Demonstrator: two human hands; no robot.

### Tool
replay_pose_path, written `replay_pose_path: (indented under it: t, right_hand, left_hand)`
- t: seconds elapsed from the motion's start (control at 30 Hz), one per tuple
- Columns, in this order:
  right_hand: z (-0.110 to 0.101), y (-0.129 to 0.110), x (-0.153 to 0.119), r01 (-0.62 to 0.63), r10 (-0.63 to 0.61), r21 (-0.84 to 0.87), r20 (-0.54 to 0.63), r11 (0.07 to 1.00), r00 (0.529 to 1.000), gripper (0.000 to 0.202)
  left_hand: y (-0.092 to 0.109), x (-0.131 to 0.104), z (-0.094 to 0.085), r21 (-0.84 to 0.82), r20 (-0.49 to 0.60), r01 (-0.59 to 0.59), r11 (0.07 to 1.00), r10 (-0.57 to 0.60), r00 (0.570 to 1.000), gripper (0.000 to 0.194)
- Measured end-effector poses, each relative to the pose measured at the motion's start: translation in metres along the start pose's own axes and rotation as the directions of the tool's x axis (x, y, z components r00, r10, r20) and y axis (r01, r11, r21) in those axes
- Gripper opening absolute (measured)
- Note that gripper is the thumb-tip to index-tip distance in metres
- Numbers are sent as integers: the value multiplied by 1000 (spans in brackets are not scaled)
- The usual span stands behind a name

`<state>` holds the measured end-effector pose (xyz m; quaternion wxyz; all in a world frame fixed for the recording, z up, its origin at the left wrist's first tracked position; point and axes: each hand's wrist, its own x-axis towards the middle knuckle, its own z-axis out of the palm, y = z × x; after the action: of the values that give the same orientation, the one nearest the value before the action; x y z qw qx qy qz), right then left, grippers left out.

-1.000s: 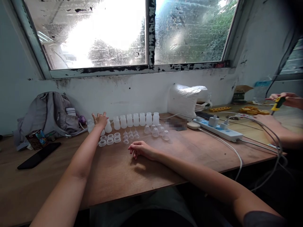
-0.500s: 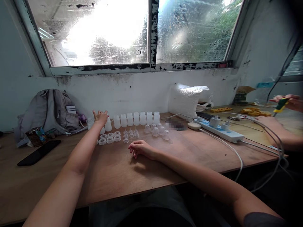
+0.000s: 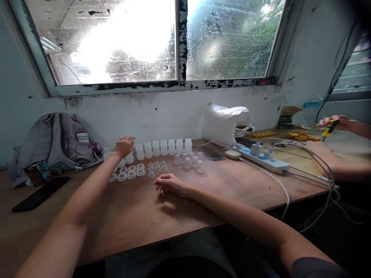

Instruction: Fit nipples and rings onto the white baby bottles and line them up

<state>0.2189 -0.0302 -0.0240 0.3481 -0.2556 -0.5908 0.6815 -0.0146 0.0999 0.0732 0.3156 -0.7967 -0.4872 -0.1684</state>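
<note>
My left hand reaches over the left end of a row of frosted white bottles. Its fingers stretch to the right across the top of one bottle, whose neck they hide; no grip on it shows. In front of the row lie translucent collar rings, partly behind my left forearm. Right of them stand small clear teats, and farther right clear domed caps. Near the teats, my right hand hovers low over the table with loosely bent, parted fingers and holds nothing.
At left are a grey backpack, a small carton and a black phone. A white plastic bag stands against the wall. On the right lie a power strip and cables. Beyond, another person's hand holds a screwdriver.
My left hand has shifted right over the bottle, and its spread fingers have come closer together. My right hand stays in place. The whole view has shifted slightly.
</note>
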Motion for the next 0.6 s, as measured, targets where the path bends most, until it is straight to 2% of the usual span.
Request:
replay_pose_path:
  t: [0.1,0.13,0.2,0.27,0.33,0.4,0.47,0.53,0.6]
  right_hand:
    - [-1,4,2,15,-15,4,-42,1000,999,23]
    - [-2,6,4,30,-30,-8,-78,1000,996,22]
    - [-5,8,10,69,-87,-96,-202,993,975,20]
    - [-11,8,19,95,-206,-318,-335,943,920,16]
    - [-17,7,30,95,-373,-603,-355,792,857,12]
    - [-23,6,41,69,-470,-800,-278,596,837,10]
    - [-25,7,49,4,-449,-884,-233,467,863,19]
    - [-26,10,55,-71,-376,-920,-227,386,898,34]
    - [-25,14,57,-91,-337,-946,-199,310,920,43]
  left_hand:
    - [19,-25,-2,-31,48,-244,969,245,968,31]
    - [28,-37,0,-35,36,-282,959,283,958,31]
    - [46,-63,5,-30,-25,-242,970,242,970,30]
    - [61,-87,13,-54,-72,-178,983,174,982,28]
    - [70,-102,22,-97,-84,-139,985,131,988,28]
    - [72,-108,29,-152,-74,-88,984,78,994,28]
    - [69,-108,33,-222,-54,-52,974,41,998,27]
    - [67,-108,33,-302,-46,-47,952,35,998,25]
    - [65,-108,30,-385,-61,-65,920,45,997,23]
